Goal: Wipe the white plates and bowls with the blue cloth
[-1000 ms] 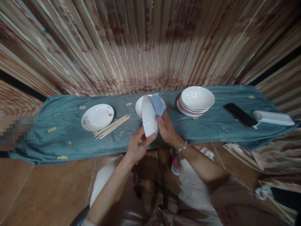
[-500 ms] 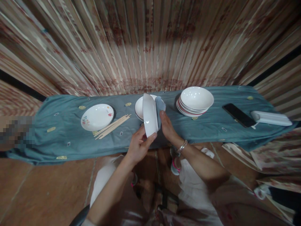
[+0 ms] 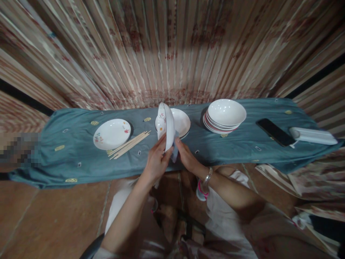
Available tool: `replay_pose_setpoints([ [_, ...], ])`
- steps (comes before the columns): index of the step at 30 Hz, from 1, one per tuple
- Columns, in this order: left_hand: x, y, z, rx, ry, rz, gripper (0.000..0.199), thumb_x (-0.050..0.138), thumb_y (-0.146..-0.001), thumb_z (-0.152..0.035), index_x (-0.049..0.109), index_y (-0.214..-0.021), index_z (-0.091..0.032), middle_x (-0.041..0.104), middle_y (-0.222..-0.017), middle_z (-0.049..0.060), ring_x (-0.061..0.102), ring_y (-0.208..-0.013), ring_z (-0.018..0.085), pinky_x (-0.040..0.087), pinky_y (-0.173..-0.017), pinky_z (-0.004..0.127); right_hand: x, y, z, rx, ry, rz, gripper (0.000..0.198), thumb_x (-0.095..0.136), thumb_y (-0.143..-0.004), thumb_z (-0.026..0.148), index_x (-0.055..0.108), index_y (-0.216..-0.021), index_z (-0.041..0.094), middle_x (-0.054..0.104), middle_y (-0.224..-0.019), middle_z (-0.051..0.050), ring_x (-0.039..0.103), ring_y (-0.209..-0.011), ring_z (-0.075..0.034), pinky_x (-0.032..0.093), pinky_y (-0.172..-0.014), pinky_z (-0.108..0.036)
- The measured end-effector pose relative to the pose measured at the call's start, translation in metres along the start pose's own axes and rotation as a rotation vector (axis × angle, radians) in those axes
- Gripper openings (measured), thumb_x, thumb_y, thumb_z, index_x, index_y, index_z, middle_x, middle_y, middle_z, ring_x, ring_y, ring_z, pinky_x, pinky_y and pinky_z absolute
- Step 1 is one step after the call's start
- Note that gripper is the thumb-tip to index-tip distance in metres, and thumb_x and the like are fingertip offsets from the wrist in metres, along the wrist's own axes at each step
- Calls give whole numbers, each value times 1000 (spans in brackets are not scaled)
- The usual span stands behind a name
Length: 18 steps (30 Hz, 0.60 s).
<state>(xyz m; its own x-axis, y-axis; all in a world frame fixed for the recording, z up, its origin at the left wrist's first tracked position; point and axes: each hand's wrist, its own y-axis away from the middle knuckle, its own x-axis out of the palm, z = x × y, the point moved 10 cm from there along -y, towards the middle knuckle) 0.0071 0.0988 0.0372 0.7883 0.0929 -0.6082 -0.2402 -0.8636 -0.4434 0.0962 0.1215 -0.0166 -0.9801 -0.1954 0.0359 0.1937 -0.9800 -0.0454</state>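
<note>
A white plate with a floral pattern (image 3: 169,124) is tipped on edge above the table, its lower rim gripped by my left hand (image 3: 157,160). My right hand (image 3: 187,154) presses a grey-blue cloth (image 3: 175,153) to the plate's underside from the right; most of the cloth is hidden behind the plate and fingers. Just behind the held plate, another white dish (image 3: 182,121) with a dark rim lies on the table, partly covered from view.
Leftward lie a flowered plate (image 3: 111,134) and several wooden chopsticks (image 3: 129,145). A stack of white bowls (image 3: 226,113) stands right of centre, then a black phone (image 3: 274,132) and a white device (image 3: 312,135). A teal cloth (image 3: 88,167) covers the narrow table.
The held plate has turned, so its flowered inner face now shows edge-on at the left. My right hand and the cloth have moved down and slightly left along its underside.
</note>
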Motion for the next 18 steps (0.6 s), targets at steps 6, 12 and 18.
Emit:
replay_pose_setpoints([
  [6, 11, -1, 6, 83, -121, 44, 46, 41, -89, -19, 43, -135, -17, 48, -140, 13, 46, -128, 22, 42, -104, 39, 6, 4, 9, -70, 2, 82, 43, 46, -85, 57, 66, -98, 21, 67, -106, -3, 55, -110, -19, 37, -101, -31],
  [12, 26, -4, -3, 150, -265, 118, 46, 38, -89, -15, 43, -135, -16, 47, -141, 13, 42, -132, 22, 43, -103, 38, 0, 2, -1, 13, -93, 47, 46, 54, -79, 58, 66, -102, 20, 68, -105, -4, 59, -104, -20, 42, -97, -32],
  [18, 40, -11, -4, 111, -363, 205, 50, 38, -89, -11, 41, -138, -19, 47, -141, 10, 40, -133, 21, 40, -107, 37, -4, -3, -21, 96, -226, -8, 47, 54, -77, 62, 68, -89, 19, 69, -91, -2, 60, -97, -18, 46, -88, -30],
])
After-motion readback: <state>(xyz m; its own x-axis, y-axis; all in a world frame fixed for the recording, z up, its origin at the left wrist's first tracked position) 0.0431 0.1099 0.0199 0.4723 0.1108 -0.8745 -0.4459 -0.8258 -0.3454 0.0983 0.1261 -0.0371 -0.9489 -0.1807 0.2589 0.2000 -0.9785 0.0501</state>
